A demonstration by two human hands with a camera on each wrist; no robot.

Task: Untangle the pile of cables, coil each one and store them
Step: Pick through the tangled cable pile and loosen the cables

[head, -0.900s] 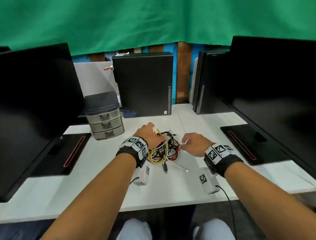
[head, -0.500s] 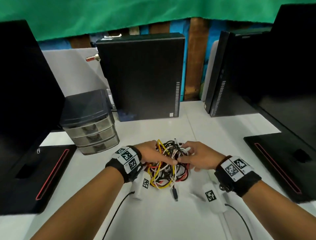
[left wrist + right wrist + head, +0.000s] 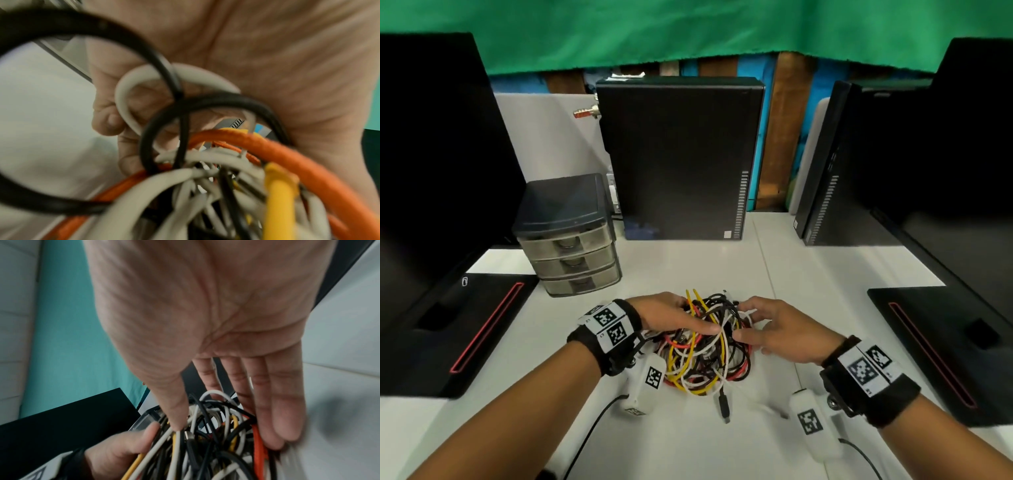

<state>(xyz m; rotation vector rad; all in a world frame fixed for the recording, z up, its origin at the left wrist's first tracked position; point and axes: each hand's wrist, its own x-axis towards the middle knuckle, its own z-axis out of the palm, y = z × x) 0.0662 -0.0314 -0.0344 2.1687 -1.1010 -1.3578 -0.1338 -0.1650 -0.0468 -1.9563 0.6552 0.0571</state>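
Left hand (image 3: 671, 317) sits on the left side of the cable pile (image 3: 709, 346), fingers curled into the tangle; the left wrist view shows them hooked round a white loop (image 3: 131, 91) and a black loop (image 3: 205, 104), thumb laid across the top of the pile. Right hand (image 3: 777, 334) rests on the right side, fingers straight and held together, tips touching the wires; the right wrist view shows its thumb pushed into the strands, gripping nothing. The pile is yellow, white, black and orange-red cables, knotted together on the white tabletop (image 3: 722, 267), between both hands. A black plug end (image 3: 724, 407) trails out on the near side. Small three-drawer organizer (image 3: 570, 236) stands back left, well apart from the pile. Black computer tower (image 3: 678, 157) stands behind it; a second tower (image 3: 839, 164) at back right. Dark monitors flank both sides.
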